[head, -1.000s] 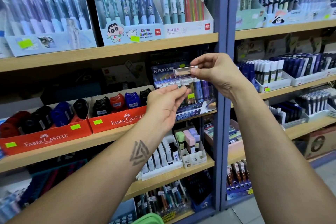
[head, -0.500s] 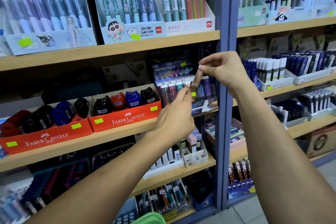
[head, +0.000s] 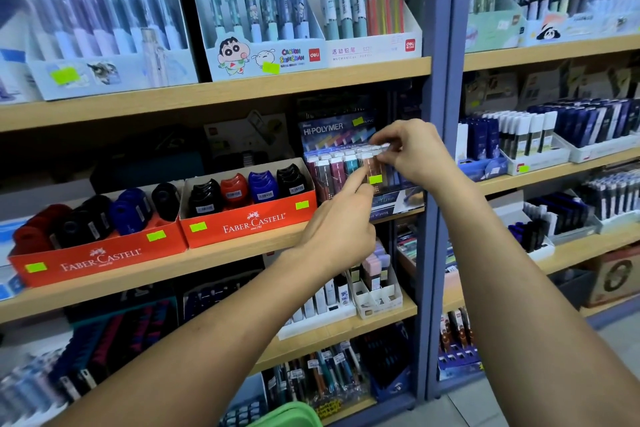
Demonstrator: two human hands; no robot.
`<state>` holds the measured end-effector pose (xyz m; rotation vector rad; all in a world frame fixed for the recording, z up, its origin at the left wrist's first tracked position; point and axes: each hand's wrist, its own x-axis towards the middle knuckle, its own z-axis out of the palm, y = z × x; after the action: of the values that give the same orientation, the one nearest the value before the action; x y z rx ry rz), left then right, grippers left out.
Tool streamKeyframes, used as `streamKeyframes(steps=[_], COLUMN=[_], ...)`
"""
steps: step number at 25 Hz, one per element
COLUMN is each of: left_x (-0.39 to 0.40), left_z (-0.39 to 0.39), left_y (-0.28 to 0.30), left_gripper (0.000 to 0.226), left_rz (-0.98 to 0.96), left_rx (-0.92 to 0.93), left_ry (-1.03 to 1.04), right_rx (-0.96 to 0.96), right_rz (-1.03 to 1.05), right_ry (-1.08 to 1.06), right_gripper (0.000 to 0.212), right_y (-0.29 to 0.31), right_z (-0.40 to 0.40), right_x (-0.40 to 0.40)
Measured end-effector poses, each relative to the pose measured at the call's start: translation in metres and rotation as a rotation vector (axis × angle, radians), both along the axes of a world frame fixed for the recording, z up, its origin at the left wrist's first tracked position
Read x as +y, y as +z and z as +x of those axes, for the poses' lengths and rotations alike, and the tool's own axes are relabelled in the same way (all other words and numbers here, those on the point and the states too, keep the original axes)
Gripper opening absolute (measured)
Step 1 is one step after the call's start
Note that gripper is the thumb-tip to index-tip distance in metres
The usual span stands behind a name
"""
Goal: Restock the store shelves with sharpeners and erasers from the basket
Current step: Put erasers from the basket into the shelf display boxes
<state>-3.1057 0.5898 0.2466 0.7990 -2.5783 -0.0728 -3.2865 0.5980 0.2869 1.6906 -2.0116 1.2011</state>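
A slim brown eraser pack (head: 373, 166) stands upright in the front row of the Hi-Polymer display box (head: 332, 130) on the middle shelf. My right hand (head: 410, 149) pinches its clear top end. My left hand (head: 341, 218) reaches up from below, with the index finger touching the pack's lower part beside a green price sticker. Two red Faber-Castell boxes (head: 252, 222) of black, red and blue sharpeners stand to the left on the same shelf. A green basket rim (head: 291, 416) shows at the bottom edge.
The wooden shelf (head: 214, 90) above holds pen display boxes. A blue steel upright (head: 440, 184) separates this bay from the right one, which holds lead refills. A white eraser tray (head: 375, 298) sits on the shelf below my left hand.
The pack went from flat in the air to upright, then down into the display box's front row. Both hands moved toward the box with it.
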Motion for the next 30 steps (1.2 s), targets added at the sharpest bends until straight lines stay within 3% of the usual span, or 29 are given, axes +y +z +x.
streamKeyframes(steps=[5, 8, 10, 14, 18, 24, 27, 30], left_x=[0.007, 0.005, -0.002, -0.018, -0.017, -0.007, -0.001, -0.002], left_z=[0.032, 0.064, 0.088, 0.152, 0.212, 0.251, 0.261, 0.269], left_y=[-0.003, -0.016, -0.03, -0.077, -0.147, -0.283, -0.345, -0.392], left_gripper=[0.037, 0.028, 0.023, 0.02, 0.018, 0.023, 0.018, 0.018], left_rz=[0.043, 0.136, 0.213, 0.406, 0.532, 0.751, 0.866, 0.91], left_rx=[0.153, 0.149, 0.113, 0.009, -0.149, -0.441, -0.532, -0.549], left_ry=[-0.072, 0.009, 0.109, 0.296, 0.387, 0.362, 0.356, 0.372], right_rx=[-0.117, -0.382, -0.492, -0.375, -0.303, -0.075, 0.002, -0.014], right_rz=[-0.218, -0.221, -0.076, 0.323, 0.632, 1.217, 1.332, 1.318], right_ry=[-0.066, 0.204, 0.368, 0.494, 0.47, 0.424, 0.38, 0.252], right_gripper=[0.033, 0.034, 0.032, 0.027, 0.021, 0.031, 0.028, 0.026], right_y=[0.007, 0.004, -0.011, -0.082, -0.177, -0.34, -0.401, -0.434], right_z=[0.016, 0.074, 0.117, 0.182, 0.237, 0.298, 0.301, 0.291], right_x=[0.014, 0.015, 0.013, 0.004, 0.005, 0.031, 0.037, 0.036])
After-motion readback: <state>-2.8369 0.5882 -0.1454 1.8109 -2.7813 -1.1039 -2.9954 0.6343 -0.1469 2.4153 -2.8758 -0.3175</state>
